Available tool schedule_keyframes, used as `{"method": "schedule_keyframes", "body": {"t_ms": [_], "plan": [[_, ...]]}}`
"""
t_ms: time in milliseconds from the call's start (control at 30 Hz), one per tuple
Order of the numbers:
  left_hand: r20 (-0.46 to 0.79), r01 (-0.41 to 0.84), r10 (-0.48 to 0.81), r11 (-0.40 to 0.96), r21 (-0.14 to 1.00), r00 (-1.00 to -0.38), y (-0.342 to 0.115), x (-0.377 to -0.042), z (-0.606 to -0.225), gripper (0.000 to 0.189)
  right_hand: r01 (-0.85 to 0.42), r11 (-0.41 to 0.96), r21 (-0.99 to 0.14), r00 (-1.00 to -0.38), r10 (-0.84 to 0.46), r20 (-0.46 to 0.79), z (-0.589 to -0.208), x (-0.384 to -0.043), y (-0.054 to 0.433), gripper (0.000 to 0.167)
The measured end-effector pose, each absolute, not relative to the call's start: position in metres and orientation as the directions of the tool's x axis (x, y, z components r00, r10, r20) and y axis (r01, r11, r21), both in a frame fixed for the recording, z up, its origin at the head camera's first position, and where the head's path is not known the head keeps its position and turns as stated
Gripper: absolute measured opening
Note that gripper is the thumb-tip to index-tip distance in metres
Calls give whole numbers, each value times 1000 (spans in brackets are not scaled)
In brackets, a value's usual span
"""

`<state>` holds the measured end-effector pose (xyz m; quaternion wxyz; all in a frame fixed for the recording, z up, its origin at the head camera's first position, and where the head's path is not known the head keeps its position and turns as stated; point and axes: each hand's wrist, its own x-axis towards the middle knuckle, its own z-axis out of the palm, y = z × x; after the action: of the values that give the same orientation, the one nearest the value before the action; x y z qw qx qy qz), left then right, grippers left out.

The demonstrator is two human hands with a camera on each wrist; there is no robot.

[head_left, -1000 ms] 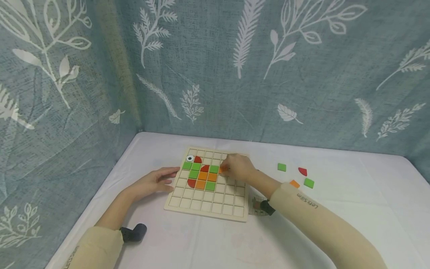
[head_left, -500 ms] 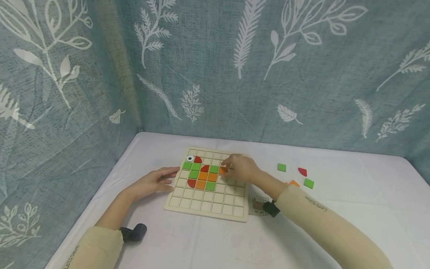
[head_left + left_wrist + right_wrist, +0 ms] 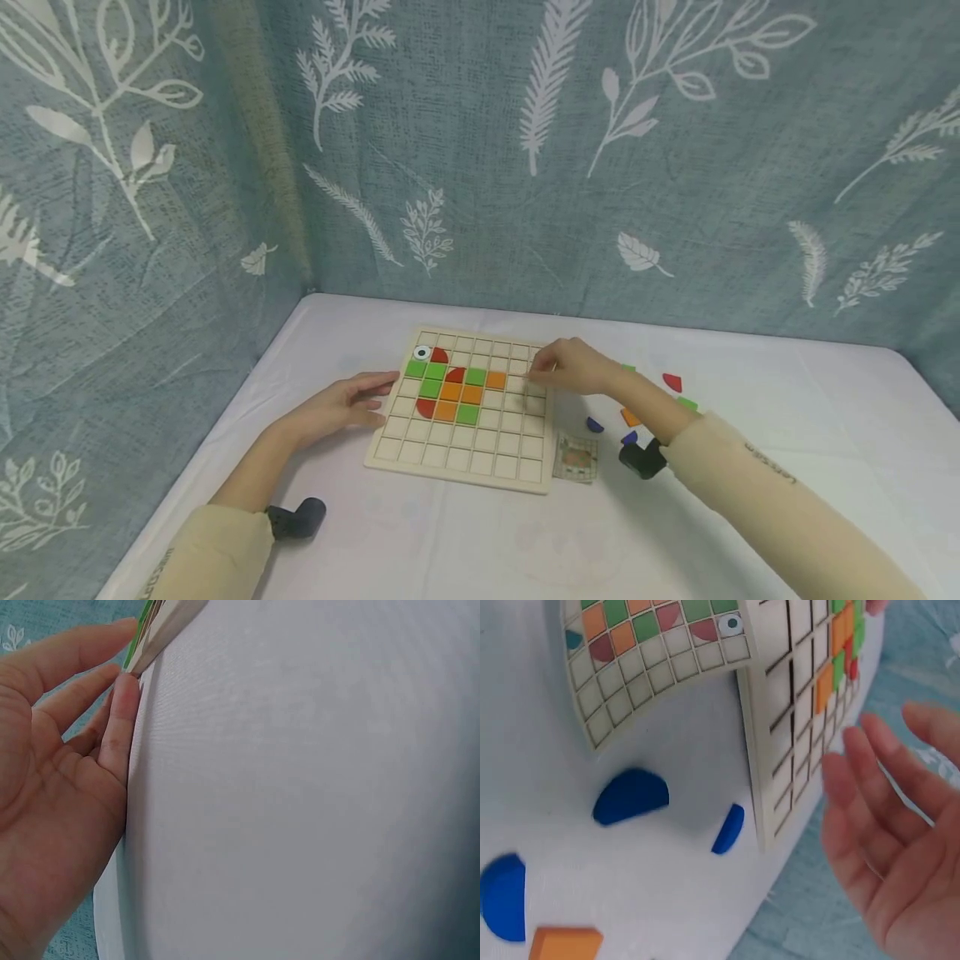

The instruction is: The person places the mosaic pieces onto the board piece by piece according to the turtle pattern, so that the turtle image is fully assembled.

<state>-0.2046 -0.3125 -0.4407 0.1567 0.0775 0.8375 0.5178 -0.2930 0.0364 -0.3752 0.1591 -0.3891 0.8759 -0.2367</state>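
A cream grid board lies on the table, bearing green, orange and red tiles and a white eye tile. My left hand rests at the board's left edge with fingers extended; in the left wrist view its fingertips touch the rim. Over the board's right side is my right hand, its fingers loosely bent. Nothing is between those fingers in the right wrist view, where the palm faces the camera. An orange square tile sits in a cell just left of it, right of a green tile.
A pattern card lies against the board's lower right side. Blue half-round pieces are scattered near it. Farther right lie a red quarter-round tile, an orange tile and green tiles, partly behind the right forearm. A patterned curtain hangs behind.
My right hand has let go of the orange tile, which now lies in its cell, and has moved right. Blue pieces and the card have come into sight. The left hand has stayed put.
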Motion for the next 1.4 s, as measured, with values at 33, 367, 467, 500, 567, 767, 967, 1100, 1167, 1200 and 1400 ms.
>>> {"method": "schedule_keyframes", "body": {"t_ms": [33,367,467,500,567,767,967,1100,1167,1200,1400], "plan": [[-182,-33,291,453,891,-939,-312,-205,-441,70,-607,579,-544,-629,-769,-117,-374,-293,40,25],[-175,-23,293,457,889,-940,-309,-208,-439,70,-547,622,-560,-561,-769,-306,-362,-290,66,37],[-174,-18,295,467,884,-940,-308,-209,-438,70,-528,657,-537,-590,-739,-324,-365,-289,74,36],[-174,-15,295,470,882,-939,-308,-209,-438,69,-517,674,-528,-604,-724,-334,-366,-290,76,33],[-173,-12,297,474,880,-939,-308,-209,-437,70,-516,686,-513,-621,-712,-329,-368,-290,82,29],[-163,1,301,479,878,-940,-308,-208,-436,69,-530,704,-473,-679,-687,-261,-374,-289,102,25],[-162,5,300,488,873,-940,-307,-208,-437,68,-526,729,-438,-758,-635,-147,-384,-288,127,17],[-163,5,296,495,869,-941,-307,-208,-437,68,-495,773,-396,-815,-571,-97,-391,-288,143,12],[-167,1,291,499,867,-942,-307,-208,-437,68,-493,787,-372,-827,-556,-82,-392,-287,148,13],[-168,0,289,500,866,-942,-307,-208,-437,68,-492,794,-357,-830,-551,-82,-392,-287,150,13],[-158,12,304,490,871,-940,-310,-205,-440,68,-511,802,-309,-819,-564,-108,-394,-282,159,23]]}}
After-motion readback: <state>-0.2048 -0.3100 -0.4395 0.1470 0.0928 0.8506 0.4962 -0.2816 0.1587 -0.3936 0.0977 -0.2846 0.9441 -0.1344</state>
